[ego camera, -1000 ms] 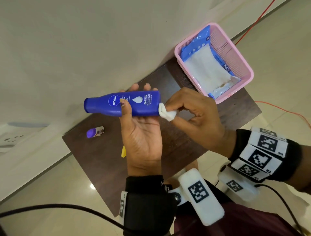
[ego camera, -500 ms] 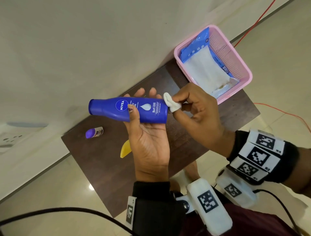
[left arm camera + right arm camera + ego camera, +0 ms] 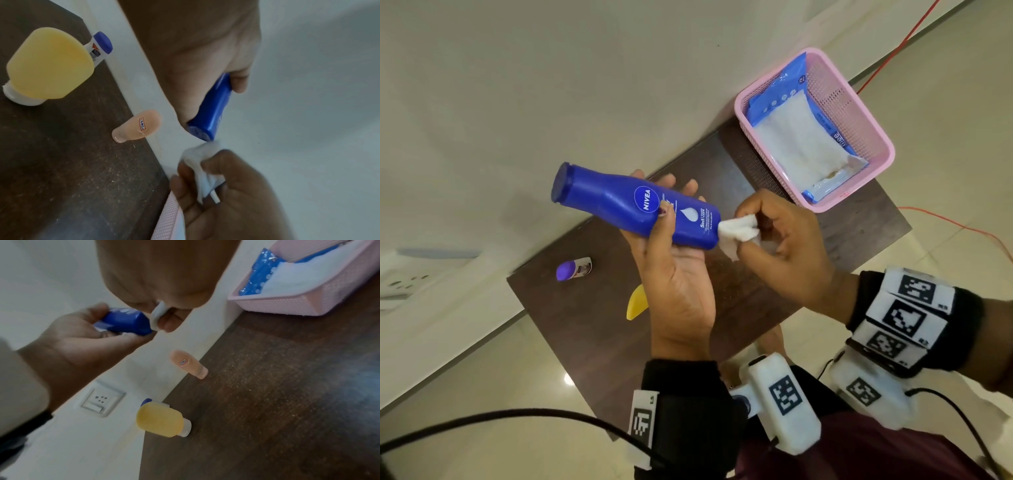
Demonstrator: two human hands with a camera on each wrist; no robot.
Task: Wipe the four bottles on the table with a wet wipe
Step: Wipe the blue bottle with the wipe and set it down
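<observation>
My left hand (image 3: 674, 240) grips a blue Nivea bottle (image 3: 633, 205) lying sideways above the dark table (image 3: 592, 335), cap end to the left. My right hand (image 3: 777, 236) pinches a crumpled white wet wipe (image 3: 736, 231) against the bottle's flat base (image 3: 202, 134). On the table stand a yellow bottle (image 3: 161, 420), a peach bottle (image 3: 188, 364) and a small white bottle with a purple cap (image 3: 573, 269). In the head view my left hand hides the peach bottle and most of the yellow one.
A pink basket (image 3: 859, 113) at the table's far right corner holds a blue wet-wipe pack (image 3: 804, 137) lying open. A wall with a socket plate (image 3: 100, 400) runs along the table's far edge. An orange cable (image 3: 955, 222) lies on the floor to the right.
The bottle has tilted, with its cap end raised and its base lowered. My right hand has moved the wipe from the base's upper edge down over the base.
</observation>
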